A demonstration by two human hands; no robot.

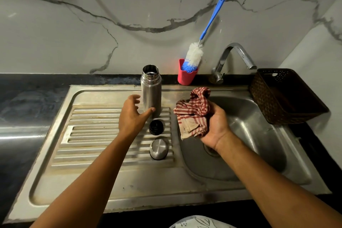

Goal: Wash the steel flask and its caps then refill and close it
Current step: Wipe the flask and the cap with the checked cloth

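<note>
The steel flask (151, 90) stands upright and uncapped at the back of the ribbed drainboard (92, 135). In front of it lie the black inner cap (156, 127) and, nearer to me, the steel outer cap (158, 149). My left hand (132, 114) is spread open just left of the flask, its thumb at the flask's base and its fingers close to the side. My right hand (215, 126) grips a crumpled red-and-white checked cloth (194, 112) over the left part of the sink basin (246, 135).
A red cup (186, 77) holding a blue-handled bottle brush (194, 55) stands at the back wall. The tap (233, 57) arches over the basin. A dark woven basket (285, 96) sits on the right counter. Dark countertop (27, 107) lies to the left.
</note>
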